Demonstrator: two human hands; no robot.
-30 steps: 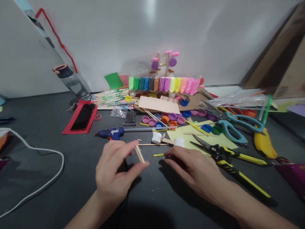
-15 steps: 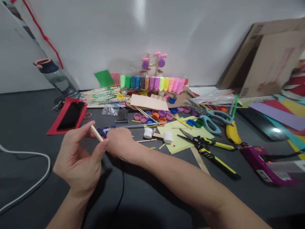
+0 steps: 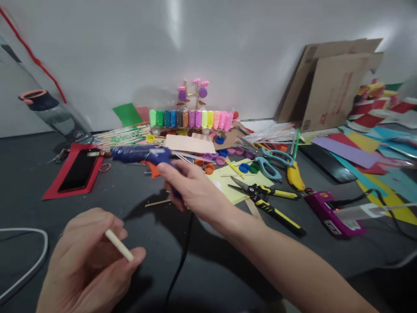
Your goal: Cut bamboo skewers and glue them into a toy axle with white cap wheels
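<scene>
Short wooden stick sits low on the left, above the dark tabletop, pinched by its ends between thumb and forefinger of the left hand. Right hand has fingers wrapped round the handle of a blue glue gun. From where I stand, its nozzle lines up over the phone; height between them unclear. My worry: a hot drip onto the screen, if glue oozes. Also, uneven pressure at the ends could flick the stick loose, and the black cord might snag. Farther out: clear wrapper holding a row of coloured clay packs; tilted water bottle, contents hard to judge; blue bottle cap, nothing discernible inside.
</scene>
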